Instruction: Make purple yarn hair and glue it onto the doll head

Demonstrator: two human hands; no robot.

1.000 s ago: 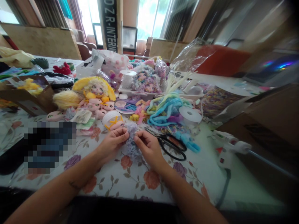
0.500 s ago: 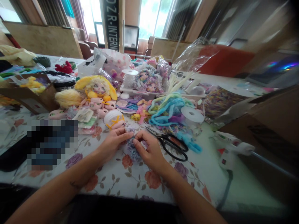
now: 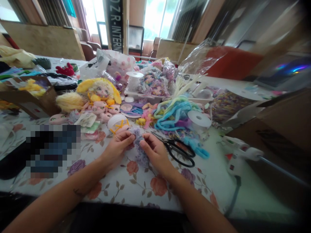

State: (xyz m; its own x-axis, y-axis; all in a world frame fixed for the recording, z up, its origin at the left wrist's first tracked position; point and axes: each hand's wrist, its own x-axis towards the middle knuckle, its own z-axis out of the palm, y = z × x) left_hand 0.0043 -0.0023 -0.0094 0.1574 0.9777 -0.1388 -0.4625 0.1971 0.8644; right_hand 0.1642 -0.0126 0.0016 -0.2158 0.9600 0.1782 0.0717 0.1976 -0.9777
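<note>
A fluffy lilac tuft of yarn (image 3: 139, 149) lies between my hands on the floral tablecloth (image 3: 136, 184). My left hand (image 3: 118, 149) pinches its left side with closed fingers. My right hand (image 3: 156, 153) pinches its right side, thumb and forefinger pressed together. Black-handled scissors (image 3: 178, 149) lie just right of my right hand. A white doll head with yellow strands (image 3: 117, 124) sits just beyond my left hand.
Beyond my hands the table is crowded: a yellow-haired doll (image 3: 100, 92), pink doll faces (image 3: 102, 108), blue and green yarn (image 3: 173, 113), a white spool (image 3: 199, 119). A glue gun (image 3: 236, 155) stands at the right. A cardboard box (image 3: 31, 95) sits at the left.
My fingers have shifted slightly on the tuft, which now sits a little higher between them. Nothing else on the table has moved.
</note>
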